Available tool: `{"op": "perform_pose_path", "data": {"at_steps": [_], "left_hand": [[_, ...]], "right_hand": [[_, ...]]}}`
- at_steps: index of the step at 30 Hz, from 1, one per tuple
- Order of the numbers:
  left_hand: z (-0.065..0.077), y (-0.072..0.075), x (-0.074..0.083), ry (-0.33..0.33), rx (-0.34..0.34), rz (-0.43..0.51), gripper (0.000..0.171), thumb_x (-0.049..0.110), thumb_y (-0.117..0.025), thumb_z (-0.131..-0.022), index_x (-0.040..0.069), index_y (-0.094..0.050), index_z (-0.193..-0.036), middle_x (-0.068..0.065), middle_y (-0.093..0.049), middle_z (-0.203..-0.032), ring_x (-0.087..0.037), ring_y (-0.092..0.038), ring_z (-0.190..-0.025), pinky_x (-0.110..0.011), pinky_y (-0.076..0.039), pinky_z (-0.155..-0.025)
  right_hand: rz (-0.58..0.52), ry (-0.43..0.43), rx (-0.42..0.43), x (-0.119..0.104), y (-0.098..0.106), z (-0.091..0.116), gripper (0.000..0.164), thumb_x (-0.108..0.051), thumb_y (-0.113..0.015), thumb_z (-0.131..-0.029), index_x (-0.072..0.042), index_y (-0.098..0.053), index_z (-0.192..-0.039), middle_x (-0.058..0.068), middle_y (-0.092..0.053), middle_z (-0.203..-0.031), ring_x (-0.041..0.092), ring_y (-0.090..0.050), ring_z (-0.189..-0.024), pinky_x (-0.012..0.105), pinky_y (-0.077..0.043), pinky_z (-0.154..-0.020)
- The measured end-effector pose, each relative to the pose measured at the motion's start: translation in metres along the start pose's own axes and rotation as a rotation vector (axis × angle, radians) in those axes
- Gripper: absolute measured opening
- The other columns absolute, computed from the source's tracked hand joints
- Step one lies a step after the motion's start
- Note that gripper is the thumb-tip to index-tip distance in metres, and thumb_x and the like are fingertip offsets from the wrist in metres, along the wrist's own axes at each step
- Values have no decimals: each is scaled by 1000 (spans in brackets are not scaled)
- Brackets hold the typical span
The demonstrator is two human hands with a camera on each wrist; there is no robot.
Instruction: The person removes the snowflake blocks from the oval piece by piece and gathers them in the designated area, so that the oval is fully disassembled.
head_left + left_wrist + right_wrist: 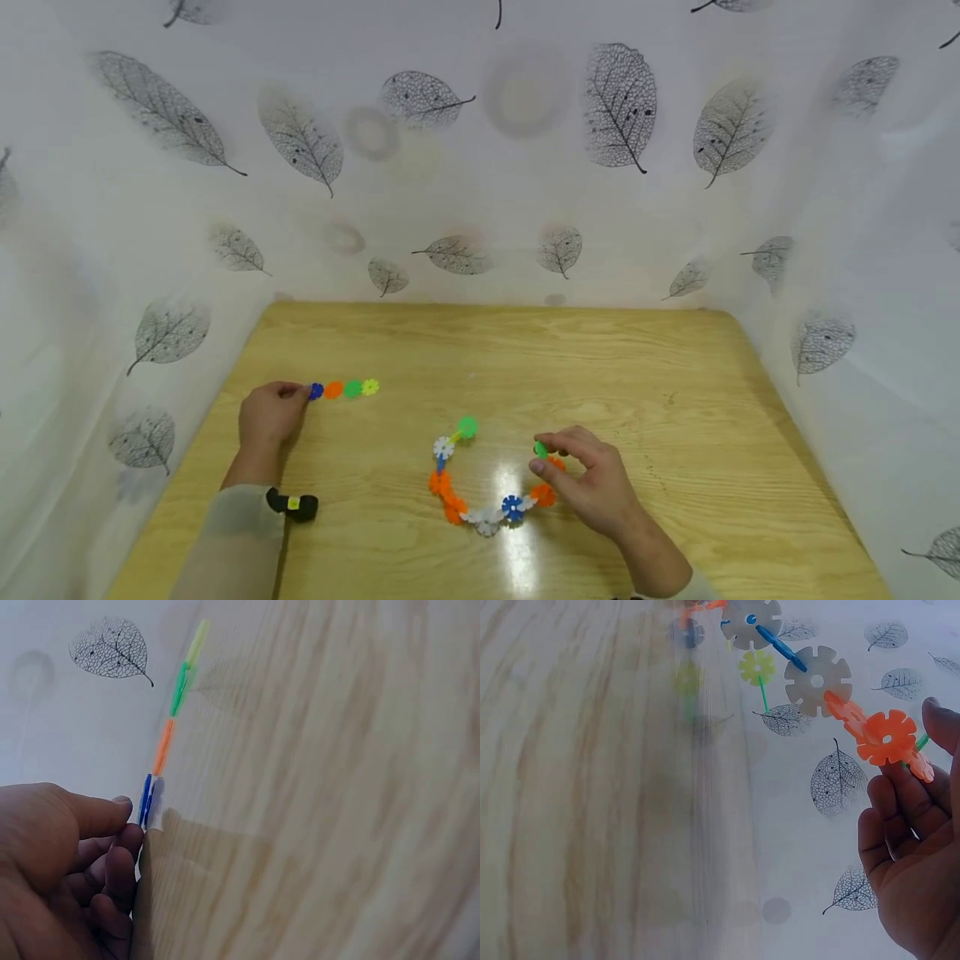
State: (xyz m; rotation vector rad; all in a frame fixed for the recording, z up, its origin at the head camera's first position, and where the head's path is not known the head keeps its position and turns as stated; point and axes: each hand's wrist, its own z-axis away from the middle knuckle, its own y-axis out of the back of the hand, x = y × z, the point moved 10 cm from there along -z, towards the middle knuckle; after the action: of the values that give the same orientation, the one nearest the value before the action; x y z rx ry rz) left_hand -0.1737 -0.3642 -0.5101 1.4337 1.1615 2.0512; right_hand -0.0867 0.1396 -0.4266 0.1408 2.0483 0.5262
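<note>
My left hand (272,414) pinches the edge of a blue snowflake disc (317,391) at the left of the table. Extending rightward from it in a straight row are an orange disc (333,390), a green disc (352,388) and a yellow disc (371,387). Between thumb and fingers, my right hand (588,475) holds a green snowflake disc (540,450). That disc adjoins the orange end (887,738) of a curved chain of interlocked discs (487,523) in white, blue, orange and yellow. The chain's other end is a green disc (468,427).
The wooden table (637,367) has rounded far corners. A pale curtain (517,183) printed with dark leaves encloses it at the back and both sides. A black strap with a small device (294,504) sits on the left wrist.
</note>
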Motion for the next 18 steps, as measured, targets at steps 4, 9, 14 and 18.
{"op": "perform_pose_path", "data": {"at_steps": [4,9,14,18], "left_hand": [[3,0,0,12,3,2,49,40,-58,-105,-4,-70,-122,-27,-68,-119,-45,-62,-107,-58,-47,-92],[8,0,3,0,18,20,47,38,-56,-105,-3,-69,-122,-24,-69,-113,-41,-63,-100,-55,-48,-87],[18,-3,14,-31,39,44,41,36,-56,-103,1,-71,-119,-19,-71,-108,-36,-64,-96,-48,-48,-81],[31,-7,31,-77,22,75,39,36,-56,-104,3,-71,-120,-17,-71,-108,-33,-64,-96,-42,-48,-80]], "right_hand": [[2,11,2,-1,-1,0,28,-8,-82,-90,-16,-76,-116,-7,-73,-103,15,-67,-95,31,-56,-79],[0,8,3,-1,-1,0,27,-8,-81,-90,-15,-77,-116,-5,-74,-103,14,-67,-95,30,-55,-79],[-2,9,8,-1,0,1,27,-8,-81,-90,-15,-77,-116,-4,-74,-102,14,-67,-94,29,-55,-78],[0,12,10,-2,1,1,28,-8,-81,-90,-16,-76,-116,-7,-73,-103,14,-67,-94,29,-55,-79]]}}
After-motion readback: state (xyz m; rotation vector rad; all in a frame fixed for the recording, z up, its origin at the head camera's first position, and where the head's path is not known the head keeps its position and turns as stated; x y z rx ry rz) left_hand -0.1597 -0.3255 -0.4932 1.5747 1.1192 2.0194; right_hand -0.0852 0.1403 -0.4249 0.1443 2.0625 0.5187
